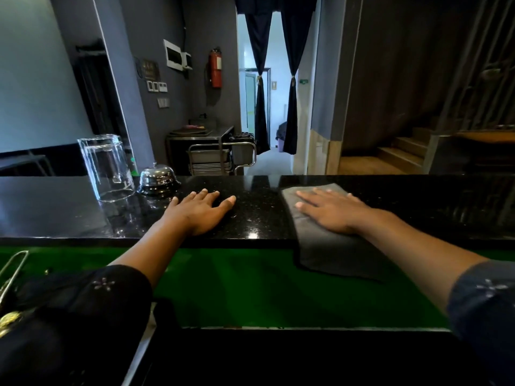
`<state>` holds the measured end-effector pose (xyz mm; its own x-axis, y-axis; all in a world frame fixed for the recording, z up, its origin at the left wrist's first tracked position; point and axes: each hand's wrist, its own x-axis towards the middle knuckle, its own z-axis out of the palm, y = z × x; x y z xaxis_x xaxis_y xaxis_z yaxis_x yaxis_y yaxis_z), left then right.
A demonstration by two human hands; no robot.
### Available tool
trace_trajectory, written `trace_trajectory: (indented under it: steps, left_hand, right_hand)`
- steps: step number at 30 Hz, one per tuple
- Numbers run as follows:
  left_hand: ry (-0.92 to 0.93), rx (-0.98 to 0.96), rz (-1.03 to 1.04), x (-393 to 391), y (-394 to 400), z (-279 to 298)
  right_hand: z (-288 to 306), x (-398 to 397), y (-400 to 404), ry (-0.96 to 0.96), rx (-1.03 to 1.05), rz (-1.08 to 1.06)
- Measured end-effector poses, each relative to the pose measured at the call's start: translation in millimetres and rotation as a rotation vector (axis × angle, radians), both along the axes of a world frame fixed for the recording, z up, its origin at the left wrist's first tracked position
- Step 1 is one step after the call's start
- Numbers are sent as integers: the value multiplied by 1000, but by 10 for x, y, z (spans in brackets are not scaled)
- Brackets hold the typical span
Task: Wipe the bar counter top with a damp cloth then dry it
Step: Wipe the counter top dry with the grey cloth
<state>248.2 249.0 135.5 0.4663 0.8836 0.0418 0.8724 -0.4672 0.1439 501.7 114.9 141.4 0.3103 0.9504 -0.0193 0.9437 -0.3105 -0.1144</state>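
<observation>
A glossy black speckled bar counter top (259, 207) runs across the view. On its right part lies a grey cloth (331, 249), one end draped over the near edge. My right hand (331, 211) presses flat on the cloth with straight fingers. Left of it, my left hand (202, 208) rests flat on the bare counter, fingers spread, holding nothing.
An upturned clear glass (107, 168) and a chrome call bell (158, 179) stand on the counter's left part, just beyond my left hand. Below the counter's near edge is a green ledge (250, 288). A metal trolley (220, 154) and a curtained doorway lie beyond.
</observation>
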Motion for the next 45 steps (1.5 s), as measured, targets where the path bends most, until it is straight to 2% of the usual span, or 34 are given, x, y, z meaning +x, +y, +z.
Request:
trace_trajectory:
  steps: [3, 7, 13, 17, 22, 27, 31, 38, 42, 43, 45]
  left_hand:
    - [4, 5, 14, 46, 37, -2]
    - [7, -4, 14, 60, 74, -8]
    - [-1, -11, 7, 35, 77, -11]
    - [16, 0, -19, -1, 77, -21]
    - [30, 24, -2, 55, 49, -16]
    - [25, 8, 0, 64, 46, 12]
    - [20, -1, -17, 40, 71, 2]
    - [13, 30, -15, 30, 69, -4]
    - [97, 272, -110, 167, -58, 110]
    - [56, 263, -149, 276, -119, 154]
    - [-64, 122, -171, 555, -261, 211]
  right_hand:
    - [-11, 157, 128, -9, 7, -113]
    - [37, -173, 374, -24, 33, -171]
    - [11, -797, 398, 22, 6, 52]
    - [1, -446, 69, 16, 4, 100]
    - [7, 64, 115, 24, 6, -109]
    - [73, -106, 415, 3, 27, -225]
    - [24, -330, 270, 20, 20, -165]
    - [-11, -218, -531, -14, -13, -57]
    - [-1, -34, -330, 10, 9, -65]
    - [12, 6, -201, 14, 18, -71]
    - [49, 48, 24, 33, 21, -99]
